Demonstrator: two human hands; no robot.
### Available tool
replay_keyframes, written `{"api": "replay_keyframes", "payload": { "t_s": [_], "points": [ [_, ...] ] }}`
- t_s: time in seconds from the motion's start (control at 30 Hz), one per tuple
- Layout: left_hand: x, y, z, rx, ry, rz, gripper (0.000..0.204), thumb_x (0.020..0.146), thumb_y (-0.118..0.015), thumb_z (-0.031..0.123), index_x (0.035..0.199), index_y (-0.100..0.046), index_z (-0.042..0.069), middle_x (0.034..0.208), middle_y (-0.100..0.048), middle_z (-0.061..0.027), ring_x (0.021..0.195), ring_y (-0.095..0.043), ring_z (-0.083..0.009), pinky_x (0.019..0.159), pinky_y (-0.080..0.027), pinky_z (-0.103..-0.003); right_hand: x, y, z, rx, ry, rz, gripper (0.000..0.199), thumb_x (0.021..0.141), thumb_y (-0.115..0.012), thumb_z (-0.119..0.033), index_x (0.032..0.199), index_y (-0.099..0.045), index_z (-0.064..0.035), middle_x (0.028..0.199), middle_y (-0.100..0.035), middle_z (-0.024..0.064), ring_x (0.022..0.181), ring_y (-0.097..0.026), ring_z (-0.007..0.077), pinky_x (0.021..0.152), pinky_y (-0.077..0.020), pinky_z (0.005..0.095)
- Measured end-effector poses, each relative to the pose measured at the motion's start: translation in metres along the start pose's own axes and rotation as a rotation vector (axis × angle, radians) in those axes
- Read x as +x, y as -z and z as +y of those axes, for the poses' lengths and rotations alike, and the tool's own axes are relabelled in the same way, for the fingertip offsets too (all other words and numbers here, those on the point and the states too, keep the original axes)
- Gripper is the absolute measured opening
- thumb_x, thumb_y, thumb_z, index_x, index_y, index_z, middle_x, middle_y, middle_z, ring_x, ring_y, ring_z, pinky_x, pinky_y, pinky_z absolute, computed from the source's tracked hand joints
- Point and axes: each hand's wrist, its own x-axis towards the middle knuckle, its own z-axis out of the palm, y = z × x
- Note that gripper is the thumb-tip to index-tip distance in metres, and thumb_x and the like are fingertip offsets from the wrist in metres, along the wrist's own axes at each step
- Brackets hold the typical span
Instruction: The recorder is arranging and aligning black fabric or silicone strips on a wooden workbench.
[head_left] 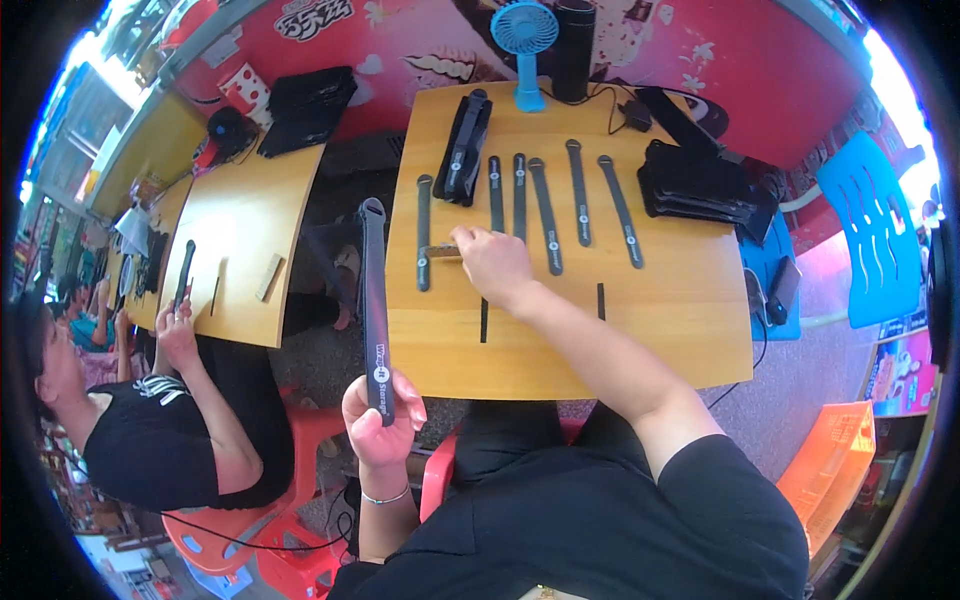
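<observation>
Straps (545,217) lined along a wooden table (665,340) suggest a workshop

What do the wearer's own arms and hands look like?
Both hands are bare, no gloves: the left hand has a thin silver-coloured bracelet at its wrist; the right hand shows nothing at its wrist. The black right sleeve is short, ending above the elbow, with forearm uncovered. The left sleeve's edge is hard to make out.

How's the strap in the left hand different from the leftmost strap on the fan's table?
The held strap is up in the left hand; the leftmost strap lies on the table. The held strap looks bigger, being nearer; the leftmost strap looks smaller. Both are dark with white marks.
</observation>
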Motion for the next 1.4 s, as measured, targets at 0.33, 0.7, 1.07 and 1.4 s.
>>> {"api": "replay_keyframes", "payload": {
  "t_s": [0.33, 0.7, 1.07, 1.4],
  "points": [
    [0.004, -0.020, -0.011, -0.001, 0.068, -0.062, 0.018, 0.080, -0.057, 0.015, 0.073, -0.050, 0.001, 0.088, -0.058, -0.0232, 0.066, -0.062, -0.0251, 0.053, -0.052, -0.028, -0.088, 0.106, 0.088, 0.218, -0.262, 0.181, 0.016, 0.081, -0.058, -0.008, 0.096, -0.064, -0.0114, 0.092, -0.067, 0.0066, 0.078, -0.065, 0.0260, 0.066, -0.0510, 0.0359],
    [0.001, -0.036, -0.021, 0.005, 0.149, -0.115, 0.019, 0.082, -0.057, 0.015, 0.072, -0.048, 0.001, 0.090, -0.058, -0.0238, 0.068, -0.062, -0.0263, 0.055, -0.052, -0.029, -0.148, 0.166, 0.181, 0.092, -0.530, 0.215, 0.018, 0.083, -0.059, -0.010, 0.100, -0.063, -0.0070, 0.095, -0.067, 0.0115, 0.082, -0.066, 0.0272, 0.069, -0.0514, 0.0357],
    [0.003, -0.057, -0.061, -0.061, 0.307, -0.279, 0.027, 0.085, -0.058, 0.017, 0.070, -0.038, 0.006, 0.091, -0.056, -0.0212, 0.073, -0.061, -0.0262, 0.059, -0.051, -0.031, -0.141, 0.180, 0.116, 0.504, -0.381, 0.224, 0.029, 0.085, -0.062, -0.019, 0.110, -0.062, -0.0062, 0.090, -0.064, 0.0094, 0.081, -0.062, 0.0222, 0.071, -0.0471, 0.0292],
    [-0.001, -0.075, -0.075, 0.130, 0.334, -0.414, 0.019, 0.088, -0.055, 0.015, 0.076, -0.044, 0.006, 0.091, -0.055, -0.0154, 0.073, -0.059, -0.0192, 0.059, -0.048, -0.027, -0.148, 0.162, -0.011, 1.155, -0.345, -0.131, 0.048, 0.085, -0.060, -0.014, 0.130, -0.046, -0.0026, 0.093, -0.060, 0.0046, 0.065, -0.042, 0.0031, 0.062, -0.0357, 0.0182]
  ]
}}
